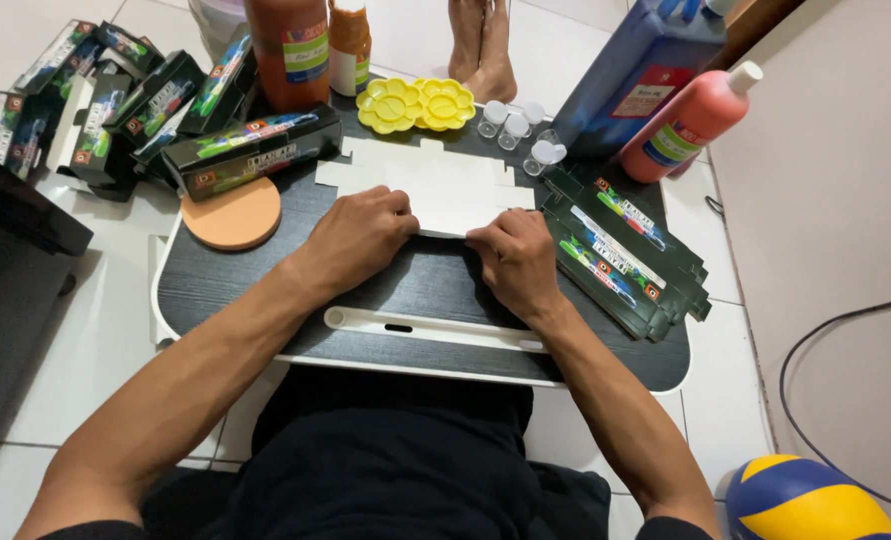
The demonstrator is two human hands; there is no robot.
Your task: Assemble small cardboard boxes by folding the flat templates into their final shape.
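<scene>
A flat white unfolded carton blank lies on the dark lap table. My left hand presses its near left edge with curled fingers. On the near right edge rests my right hand, fingers bent onto the card. Both hands pinch the same near edge of the blank.
Flat dark green carton blanks are stacked at the right; a folded green box and several more sit at left. An orange round pad, yellow palettes, small clear jars, paint bottles and a ball surround them.
</scene>
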